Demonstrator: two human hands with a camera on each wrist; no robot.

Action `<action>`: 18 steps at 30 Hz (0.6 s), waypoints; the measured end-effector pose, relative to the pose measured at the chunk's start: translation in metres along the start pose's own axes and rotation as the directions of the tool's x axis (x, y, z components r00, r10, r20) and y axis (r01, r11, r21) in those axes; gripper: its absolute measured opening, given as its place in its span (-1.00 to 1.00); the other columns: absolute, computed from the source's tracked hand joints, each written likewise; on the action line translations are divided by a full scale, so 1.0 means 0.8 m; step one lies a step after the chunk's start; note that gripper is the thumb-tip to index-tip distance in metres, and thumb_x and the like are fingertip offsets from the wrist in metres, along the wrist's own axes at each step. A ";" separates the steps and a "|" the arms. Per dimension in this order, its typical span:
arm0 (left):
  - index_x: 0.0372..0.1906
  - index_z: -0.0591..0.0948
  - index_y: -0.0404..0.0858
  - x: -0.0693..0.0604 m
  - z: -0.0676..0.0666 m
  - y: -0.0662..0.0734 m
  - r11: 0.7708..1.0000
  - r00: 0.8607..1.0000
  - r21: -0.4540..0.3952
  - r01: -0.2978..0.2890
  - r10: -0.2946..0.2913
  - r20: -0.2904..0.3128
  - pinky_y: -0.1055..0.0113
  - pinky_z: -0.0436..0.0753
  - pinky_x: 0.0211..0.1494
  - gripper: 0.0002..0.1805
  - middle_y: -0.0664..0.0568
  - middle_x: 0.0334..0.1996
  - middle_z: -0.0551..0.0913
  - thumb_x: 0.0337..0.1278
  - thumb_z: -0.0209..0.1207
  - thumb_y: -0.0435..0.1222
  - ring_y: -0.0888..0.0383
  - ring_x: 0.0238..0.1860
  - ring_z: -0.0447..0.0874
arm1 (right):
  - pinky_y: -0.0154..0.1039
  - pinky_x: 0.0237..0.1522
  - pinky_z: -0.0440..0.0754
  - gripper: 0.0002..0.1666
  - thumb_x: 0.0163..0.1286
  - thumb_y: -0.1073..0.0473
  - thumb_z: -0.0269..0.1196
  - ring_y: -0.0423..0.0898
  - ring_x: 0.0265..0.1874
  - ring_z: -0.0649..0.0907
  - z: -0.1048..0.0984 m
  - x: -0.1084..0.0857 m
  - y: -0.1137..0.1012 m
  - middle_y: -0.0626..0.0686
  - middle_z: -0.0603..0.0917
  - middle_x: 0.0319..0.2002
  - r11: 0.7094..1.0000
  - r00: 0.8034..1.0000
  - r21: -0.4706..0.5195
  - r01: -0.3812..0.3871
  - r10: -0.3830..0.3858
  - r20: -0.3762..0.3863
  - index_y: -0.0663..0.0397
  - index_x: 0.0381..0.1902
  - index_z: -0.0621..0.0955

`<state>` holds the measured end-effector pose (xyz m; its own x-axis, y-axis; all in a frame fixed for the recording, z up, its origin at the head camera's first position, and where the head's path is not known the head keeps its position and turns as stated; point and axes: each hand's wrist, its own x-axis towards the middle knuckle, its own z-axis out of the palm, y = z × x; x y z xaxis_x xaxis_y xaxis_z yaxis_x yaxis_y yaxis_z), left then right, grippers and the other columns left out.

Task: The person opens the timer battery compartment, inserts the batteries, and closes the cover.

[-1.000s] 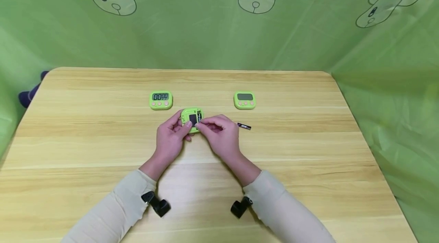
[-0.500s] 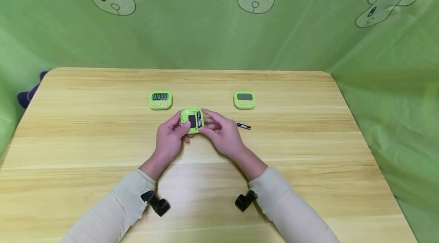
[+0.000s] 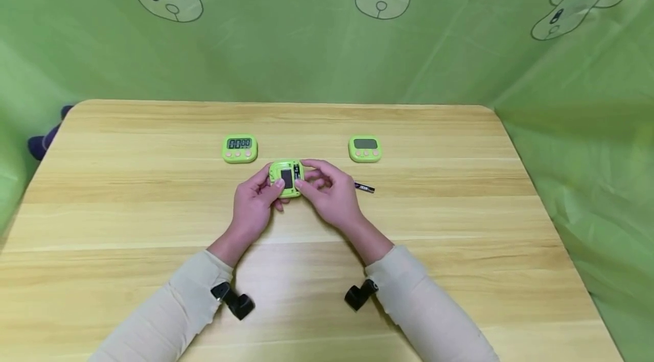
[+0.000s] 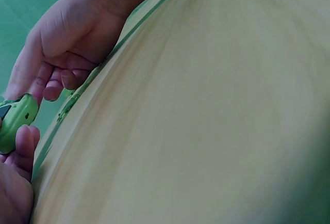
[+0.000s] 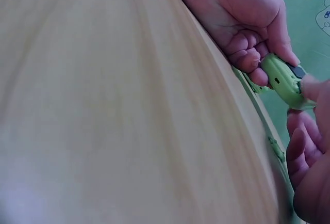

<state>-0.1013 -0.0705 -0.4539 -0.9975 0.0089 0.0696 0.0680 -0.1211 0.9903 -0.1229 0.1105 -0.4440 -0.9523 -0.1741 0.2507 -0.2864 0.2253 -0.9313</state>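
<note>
Left hand (image 3: 252, 203) grips and right hand (image 3: 333, 196) pinches the open-backed timer (image 3: 287, 178) over the bench (image 3: 449, 214), and uneven pressing at one end of the battery (image 3: 296, 170) could tip it up and out.

What we can't make out around the held timer (image 3: 286, 179)

Its front faces away from us, and the left hand (image 3: 252, 204) has most of its fingers lost behind it. The right hand (image 3: 332, 196) has its thumb over the lower bit of the fitted battery (image 3: 296, 169). Just right of the held timer, the loose battery (image 3: 365, 187) has one end tucked behind that hand, label too tiny for us. Way left of the held timer, some purple thing (image 3: 43, 143) is half behind the table (image 3: 153, 209), beats us what. Left wrist view chops the held timer off, too.
</note>
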 end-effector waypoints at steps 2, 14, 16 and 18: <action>0.31 0.53 -0.32 0.000 -0.001 0.000 1.000 1.000 -0.009 -0.001 0.001 -0.008 0.32 0.64 -0.55 -0.57 -0.28 -0.47 0.61 0.37 0.17 -0.44 0.08 -0.62 0.56 | -0.32 -0.46 0.63 -0.58 0.24 0.27 0.46 -0.04 -0.45 0.64 -0.002 0.000 -0.002 0.12 0.74 -0.23 0.999 0.999 -0.053 -0.005 0.004 -0.034 0.22 0.06 0.67; 0.30 0.54 -0.32 0.001 0.000 0.000 1.000 1.000 -0.014 -0.008 0.008 -0.026 0.35 0.63 -0.55 -0.56 -0.27 -0.47 0.60 0.35 0.19 -0.45 0.11 -0.64 0.55 | -0.34 -0.32 0.69 -0.44 -0.02 0.27 0.61 -0.18 -0.39 0.67 -0.011 0.001 -0.013 0.01 0.70 -0.15 0.888 0.987 -0.433 -0.154 0.156 -0.031 0.11 0.00 0.70; 0.30 0.54 -0.32 0.000 0.000 0.001 1.000 1.000 -0.012 -0.009 0.008 -0.024 0.35 0.63 -0.55 -0.56 -0.26 -0.47 0.60 0.35 0.20 -0.44 0.10 -0.64 0.55 | -0.34 -0.32 0.70 -0.43 -0.02 0.35 0.59 -0.15 -0.40 0.69 -0.012 0.002 -0.016 0.02 0.71 -0.14 0.900 0.976 -0.384 -0.207 0.216 -0.020 0.13 0.00 0.69; 0.30 0.54 -0.32 0.000 0.001 0.001 1.000 1.000 -0.012 -0.010 0.010 -0.022 0.35 0.63 -0.55 -0.56 -0.26 -0.47 0.59 0.35 0.20 -0.44 0.10 -0.64 0.55 | -0.32 -0.31 0.71 -0.45 -0.03 0.41 0.57 -0.13 -0.39 0.69 -0.014 0.002 -0.017 0.01 0.72 -0.17 0.911 0.963 -0.319 -0.260 0.268 -0.020 0.15 -0.02 0.70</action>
<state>-0.1014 -0.0702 -0.4528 -0.9969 -0.0137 0.0769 0.0780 -0.1334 0.9880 -0.1218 0.1178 -0.4279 -0.9961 -0.0883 -0.0028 -0.0470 0.5561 -0.8298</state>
